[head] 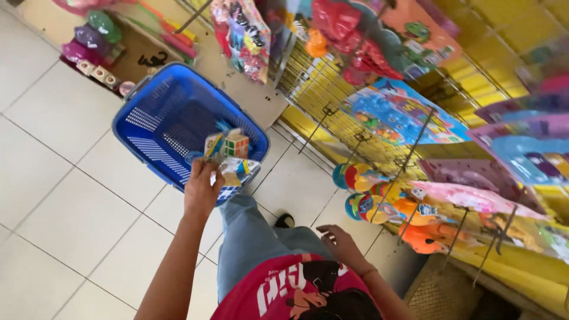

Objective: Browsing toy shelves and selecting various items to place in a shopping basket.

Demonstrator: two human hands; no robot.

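Left hand [201, 189] pinches packaged puzzle cubes [228, 148] over the blue basket [148, 118], at its five o'clock rim; best lowered inside before letting go. Right hand [341, 243] hangs loosely open, empty, beside the thigh

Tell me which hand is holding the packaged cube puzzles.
The left hand, raised over the blue basket, grips the cube puzzles; the right hand is empty by the hip.

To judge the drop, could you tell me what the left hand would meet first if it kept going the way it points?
Probably the blue basket: the left hand, holding small packaged cube toys, points up and away over its open inside, though depth is unclear.
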